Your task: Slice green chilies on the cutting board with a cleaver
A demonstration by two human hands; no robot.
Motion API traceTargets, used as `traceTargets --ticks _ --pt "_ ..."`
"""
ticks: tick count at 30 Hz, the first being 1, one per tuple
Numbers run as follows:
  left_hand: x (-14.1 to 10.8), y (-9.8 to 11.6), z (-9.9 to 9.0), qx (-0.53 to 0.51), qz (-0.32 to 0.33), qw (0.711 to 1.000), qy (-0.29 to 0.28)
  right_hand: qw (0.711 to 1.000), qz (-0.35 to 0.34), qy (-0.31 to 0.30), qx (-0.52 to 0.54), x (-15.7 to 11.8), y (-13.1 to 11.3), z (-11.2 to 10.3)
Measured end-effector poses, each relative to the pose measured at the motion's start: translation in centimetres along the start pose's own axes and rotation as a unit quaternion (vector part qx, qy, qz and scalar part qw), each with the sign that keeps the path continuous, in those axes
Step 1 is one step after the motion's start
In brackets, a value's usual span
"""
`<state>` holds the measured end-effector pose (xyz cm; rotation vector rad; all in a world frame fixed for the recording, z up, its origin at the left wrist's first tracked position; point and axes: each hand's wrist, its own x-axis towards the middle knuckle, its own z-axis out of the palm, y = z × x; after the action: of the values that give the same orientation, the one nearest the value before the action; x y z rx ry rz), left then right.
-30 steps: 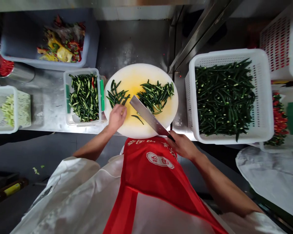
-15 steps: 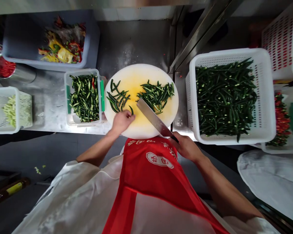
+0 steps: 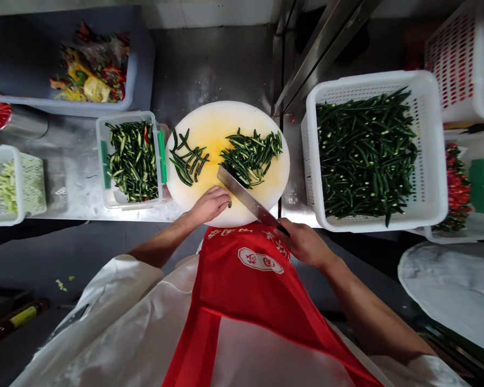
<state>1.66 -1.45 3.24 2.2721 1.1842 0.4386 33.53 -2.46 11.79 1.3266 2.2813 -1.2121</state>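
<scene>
My right hand [image 3: 304,241] is wrapped round the dark handle of a kitchen knife [image 3: 248,201], its blade slanting up and left over the white cutting board [image 3: 201,112]. My left hand [image 3: 212,204] is closed on a green chili pepper [image 3: 229,204], low on the board and just left of the blade. Only the end of that chili shows past the fingers. Whole green chilies [image 3: 189,164] lie loosely on the board's left side. A heap of cut green chilies [image 3: 254,156] rests on its right side, by the knife's tip.
Left of the board stands a clear box [image 3: 100,188] of cut chilies with a green clip. A white basket [image 3: 438,156] full of green chilies is on the right. Behind left sits a grey bin [image 3: 143,75] with pepper scraps. A metal post [image 3: 306,59] slants behind the board.
My left hand has moved right and slightly down with the chili, now close to the blade. The knife stays at nearly the same slant. The whole view has shifted slightly.
</scene>
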Motion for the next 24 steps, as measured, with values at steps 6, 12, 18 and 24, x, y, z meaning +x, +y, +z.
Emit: traceTargets --ticks 6,12,18,24 --pt "-0.2 -0.2 2.4 0.014 -0.029 0.997 0.074 1.000 0.000 -0.012 0.021 -0.2 -0.7 -1.1" --pt "-0.1 -0.1 3.1 0.028 -0.060 0.993 0.102 0.999 0.003 -0.040 0.020 -1.1 -0.6 -2.9" --pt "-0.1 -0.3 2.8 0.012 -0.065 0.991 0.113 0.997 0.016 -0.064 -0.027 -0.5 -0.1 -3.3" --pt "0.0 -0.1 2.7 -0.015 -0.081 0.990 0.111 0.999 0.029 -0.020 -0.036 3.6 -0.4 0.7"
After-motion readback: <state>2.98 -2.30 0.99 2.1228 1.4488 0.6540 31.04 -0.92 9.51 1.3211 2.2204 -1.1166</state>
